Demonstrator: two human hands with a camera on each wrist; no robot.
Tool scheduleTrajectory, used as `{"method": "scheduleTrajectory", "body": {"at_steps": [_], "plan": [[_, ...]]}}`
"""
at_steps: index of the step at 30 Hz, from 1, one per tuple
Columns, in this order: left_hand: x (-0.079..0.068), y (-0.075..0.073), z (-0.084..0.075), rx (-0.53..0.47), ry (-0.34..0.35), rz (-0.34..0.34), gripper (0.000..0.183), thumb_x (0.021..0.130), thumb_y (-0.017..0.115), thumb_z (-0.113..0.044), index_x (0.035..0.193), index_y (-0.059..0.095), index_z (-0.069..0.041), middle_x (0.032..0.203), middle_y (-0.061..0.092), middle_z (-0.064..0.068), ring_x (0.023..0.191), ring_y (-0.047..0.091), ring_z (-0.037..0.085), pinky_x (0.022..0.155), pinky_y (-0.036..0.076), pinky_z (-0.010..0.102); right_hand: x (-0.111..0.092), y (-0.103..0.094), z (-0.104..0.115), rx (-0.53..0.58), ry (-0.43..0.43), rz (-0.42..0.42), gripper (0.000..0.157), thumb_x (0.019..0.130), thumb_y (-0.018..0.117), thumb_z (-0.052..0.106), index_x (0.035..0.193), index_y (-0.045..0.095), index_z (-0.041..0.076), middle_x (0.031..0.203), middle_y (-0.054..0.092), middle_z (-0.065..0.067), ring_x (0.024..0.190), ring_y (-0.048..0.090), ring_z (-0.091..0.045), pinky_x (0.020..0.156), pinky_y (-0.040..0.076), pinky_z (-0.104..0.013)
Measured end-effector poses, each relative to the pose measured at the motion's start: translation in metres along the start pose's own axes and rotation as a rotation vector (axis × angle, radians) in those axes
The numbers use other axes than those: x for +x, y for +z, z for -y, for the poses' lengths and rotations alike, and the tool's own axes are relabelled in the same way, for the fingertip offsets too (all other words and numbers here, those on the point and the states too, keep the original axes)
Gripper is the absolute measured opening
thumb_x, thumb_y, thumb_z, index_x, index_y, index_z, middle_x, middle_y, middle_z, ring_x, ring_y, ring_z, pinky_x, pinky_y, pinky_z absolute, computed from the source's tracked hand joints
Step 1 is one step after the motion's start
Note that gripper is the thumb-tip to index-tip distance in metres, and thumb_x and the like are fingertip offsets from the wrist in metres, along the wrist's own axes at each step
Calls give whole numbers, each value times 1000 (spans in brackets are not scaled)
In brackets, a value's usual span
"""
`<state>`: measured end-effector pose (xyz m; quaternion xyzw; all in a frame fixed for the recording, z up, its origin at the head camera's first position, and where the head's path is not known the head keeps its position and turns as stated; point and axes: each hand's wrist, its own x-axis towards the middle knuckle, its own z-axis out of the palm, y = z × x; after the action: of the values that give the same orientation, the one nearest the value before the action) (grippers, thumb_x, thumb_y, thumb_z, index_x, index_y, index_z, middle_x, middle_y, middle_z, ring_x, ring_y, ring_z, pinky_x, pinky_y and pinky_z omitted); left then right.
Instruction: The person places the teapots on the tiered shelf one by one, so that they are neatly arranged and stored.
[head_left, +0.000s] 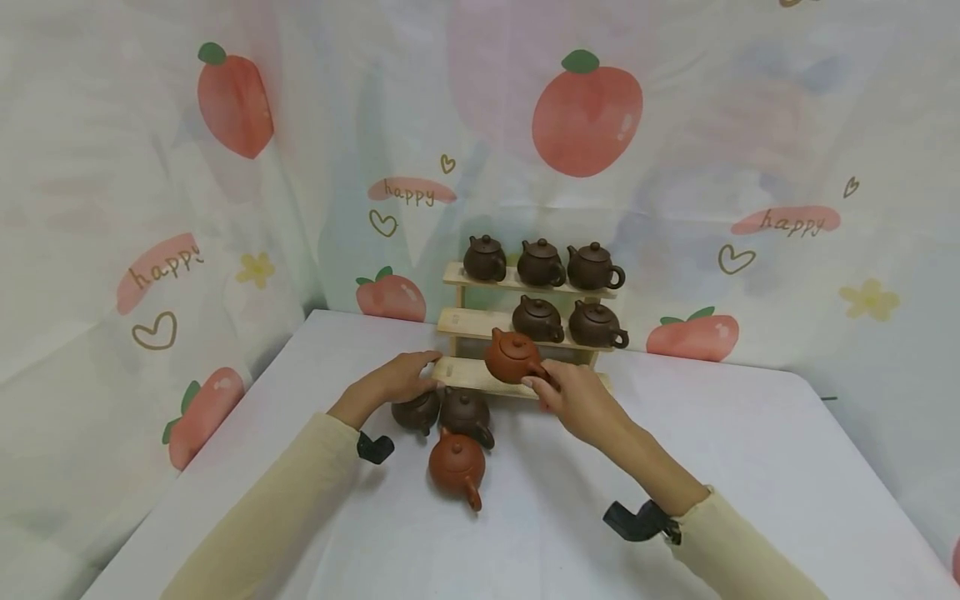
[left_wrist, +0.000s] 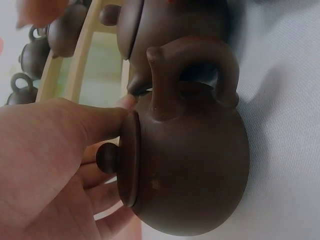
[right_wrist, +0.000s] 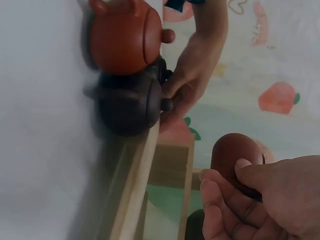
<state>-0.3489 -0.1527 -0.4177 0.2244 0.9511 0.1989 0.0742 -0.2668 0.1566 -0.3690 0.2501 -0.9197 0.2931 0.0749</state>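
In the head view my right hand (head_left: 588,404) grips an orange-brown teapot (head_left: 512,357) at its handle, over the lowest board of a three-tier wooden shelf (head_left: 468,373). The right wrist view shows thumb and fingers on that teapot (right_wrist: 235,155). My left hand (head_left: 393,379) holds the left end of the lowest board. Close beside its fingers stands a dark brown teapot (left_wrist: 192,165), partly covered by the hand in the head view. Next to that are a second dark teapot (head_left: 463,412) and, nearer me, another orange-brown teapot (head_left: 457,465).
Three dark teapots (head_left: 540,262) stand on the top tier. Two more (head_left: 596,323) are on the right part of the middle tier. White cloth covers the table (head_left: 750,467), and a fruit-patterned curtain (head_left: 675,167) hangs behind and at the sides.
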Motion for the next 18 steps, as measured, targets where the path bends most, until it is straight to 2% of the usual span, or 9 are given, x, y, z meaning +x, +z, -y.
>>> {"method": "scheduleTrajectory", "body": {"at_steps": [9, 18], "plan": [[0, 2, 1, -16, -24, 8, 61, 106, 64, -24, 157, 44, 2, 154, 54, 24, 144, 52, 39, 121, 41, 52, 52, 9, 8, -10, 8, -7, 30, 108, 62, 23, 83, 63, 7, 67, 67, -3, 58, 57, -13, 59, 47, -31], [1, 1, 2, -6, -12, 1, 61, 106, 65, -25, 156, 45, 3, 152, 56, 24, 142, 53, 40, 120, 42, 52, 81, 21, 10, 4, 74, 14, 32, 110, 59, 25, 85, 63, 6, 70, 68, -5, 61, 65, -15, 59, 50, -31]]}}
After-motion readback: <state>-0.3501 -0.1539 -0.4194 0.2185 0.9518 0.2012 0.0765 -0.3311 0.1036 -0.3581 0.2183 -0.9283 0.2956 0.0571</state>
